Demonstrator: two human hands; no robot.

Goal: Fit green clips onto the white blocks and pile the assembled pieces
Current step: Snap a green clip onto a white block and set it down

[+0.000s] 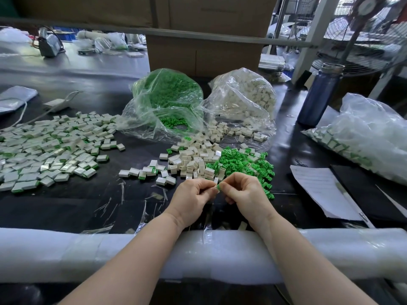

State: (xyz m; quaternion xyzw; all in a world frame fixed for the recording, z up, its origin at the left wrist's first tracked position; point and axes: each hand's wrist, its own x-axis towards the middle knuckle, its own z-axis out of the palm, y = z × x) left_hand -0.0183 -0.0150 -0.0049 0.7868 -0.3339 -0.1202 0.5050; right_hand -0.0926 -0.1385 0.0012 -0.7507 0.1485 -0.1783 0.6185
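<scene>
My left hand and my right hand meet over the black table near its front edge. The right hand pinches a green clip at its fingertips. The left hand's fingers curl round a small white block, mostly hidden, right against the clip. Just beyond the hands lie a heap of loose white blocks and a heap of loose green clips. A wide spread of assembled pieces covers the table at the left.
An open bag of green clips and a bag of white blocks stand behind the heaps. A blue bottle, a bag of assembled pieces and papers are at the right. A padded white rail runs along the front edge.
</scene>
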